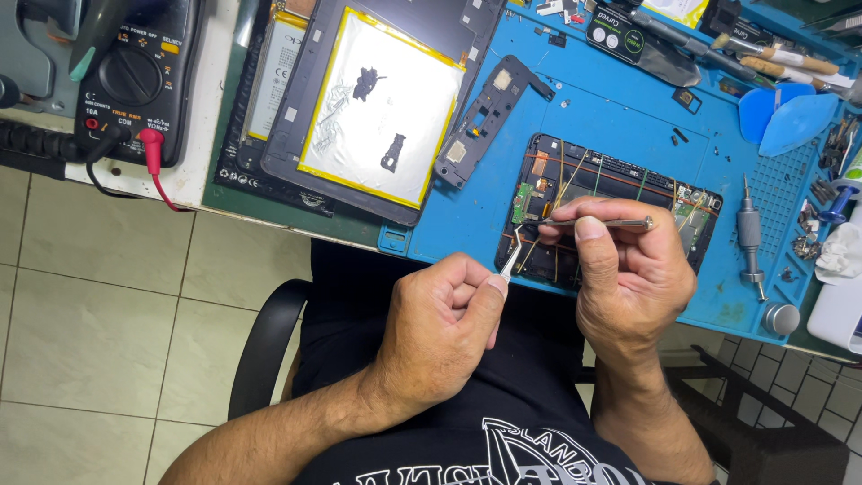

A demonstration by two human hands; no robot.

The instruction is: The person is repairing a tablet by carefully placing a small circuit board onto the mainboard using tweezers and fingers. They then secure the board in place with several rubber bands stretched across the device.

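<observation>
My left hand [440,328] grips thin metal tweezers [513,260], their tip at the lower left edge of an opened tablet chassis [628,184] with wires and a green circuit board. My right hand [633,278] rests over the chassis and pinches a slim metal screwdriver [603,223] that lies level, tip pointing left. Both hands are close together at the near edge of the blue work mat [593,117].
A silver battery in a dark tablet frame [382,103] and a black speaker bracket [485,121] lie left of the chassis. A black multimeter [135,76] with a red lead sits far left. Blue pry picks [786,117], a grey driver handle [750,238] and small tools lie right.
</observation>
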